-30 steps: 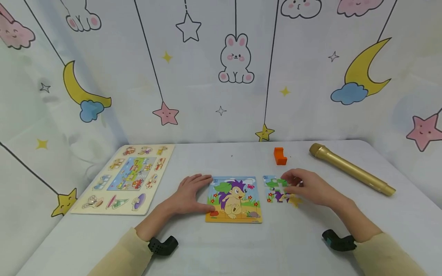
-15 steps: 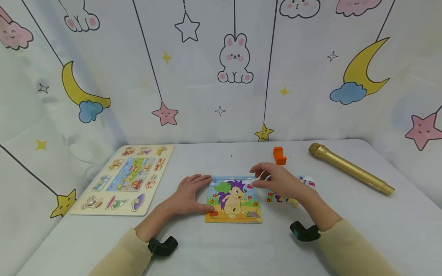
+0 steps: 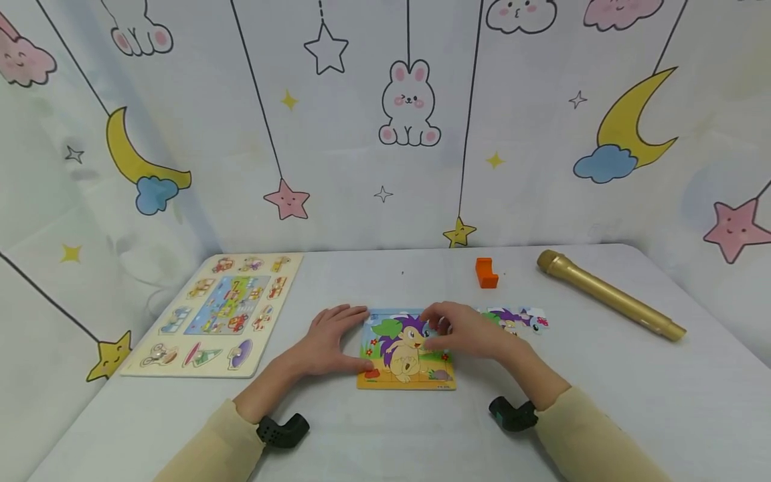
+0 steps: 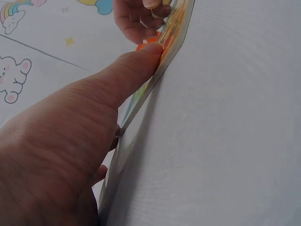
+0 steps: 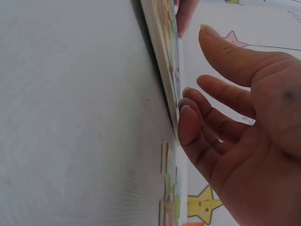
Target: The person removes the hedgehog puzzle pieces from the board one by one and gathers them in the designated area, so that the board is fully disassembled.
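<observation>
A square puzzle board (image 3: 403, 375) with a purple-spined hedgehog picture lies in the middle of the table. My left hand (image 3: 328, 340) rests along its left side, thumb stretched onto the lower left corner and fingers reaching to the top left corner. From the left wrist view, the thumb (image 4: 136, 66) lies across the board's edge. Over the board's right side is my right hand (image 3: 470, 331), its fingers loosely bent. Nothing shows between those fingers (image 5: 202, 136) in the right wrist view. Loose puzzle pieces (image 3: 533, 320) lie right of the board, partly hidden by the right hand.
A larger wooden peg puzzle (image 3: 277, 348) with vehicle pictures lies at the left. Behind the loose pieces stands a small orange block (image 3: 486, 273). A gold microphone-shaped stick (image 3: 611, 294) lies at the back right. A printed cloth (image 3: 349, 147) hangs behind the table.
My right hand has moved left from the loose pieces to above the puzzle board's right side, uncovering pieces at the far right. The left hand has stayed in place on the board.
</observation>
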A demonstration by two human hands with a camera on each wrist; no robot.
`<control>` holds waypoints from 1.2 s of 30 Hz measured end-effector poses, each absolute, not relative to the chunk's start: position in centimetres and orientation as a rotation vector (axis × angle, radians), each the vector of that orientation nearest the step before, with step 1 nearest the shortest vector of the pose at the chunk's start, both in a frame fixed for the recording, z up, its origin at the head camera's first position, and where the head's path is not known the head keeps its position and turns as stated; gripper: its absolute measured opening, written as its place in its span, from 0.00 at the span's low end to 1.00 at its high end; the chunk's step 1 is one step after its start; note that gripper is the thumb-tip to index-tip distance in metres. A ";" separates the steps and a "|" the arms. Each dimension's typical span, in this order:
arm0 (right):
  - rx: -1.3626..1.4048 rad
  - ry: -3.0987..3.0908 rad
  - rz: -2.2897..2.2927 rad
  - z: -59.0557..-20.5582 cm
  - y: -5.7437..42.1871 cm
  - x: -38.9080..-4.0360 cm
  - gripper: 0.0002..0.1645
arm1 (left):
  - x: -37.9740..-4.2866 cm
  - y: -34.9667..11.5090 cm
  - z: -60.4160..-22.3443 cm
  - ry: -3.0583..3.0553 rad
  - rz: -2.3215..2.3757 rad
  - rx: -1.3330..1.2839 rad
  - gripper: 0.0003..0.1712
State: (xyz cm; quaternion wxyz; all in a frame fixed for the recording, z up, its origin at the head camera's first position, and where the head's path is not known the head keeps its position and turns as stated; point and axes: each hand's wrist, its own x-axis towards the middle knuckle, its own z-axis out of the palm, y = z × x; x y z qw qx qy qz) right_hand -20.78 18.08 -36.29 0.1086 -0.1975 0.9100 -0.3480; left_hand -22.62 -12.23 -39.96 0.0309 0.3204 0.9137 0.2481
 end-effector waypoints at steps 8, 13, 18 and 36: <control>-0.550 2.691 -0.950 -36.5 17.7 -20.5 0.26 | -22.6 -12.3 -40.0 2.815 0.762 0.988 0.54; -0.556 2.705 -0.866 -36.4 17.5 -20.2 0.30 | -22.6 -12.3 -40.0 2.819 0.759 0.988 0.54; -0.578 2.727 -0.799 -36.4 17.2 -20.0 0.30 | -22.5 -12.2 -39.8 2.818 0.759 0.977 0.54; -0.545 2.685 -0.958 -36.4 17.0 -19.9 0.19 | -22.6 -12.4 -40.0 2.806 0.775 1.001 0.54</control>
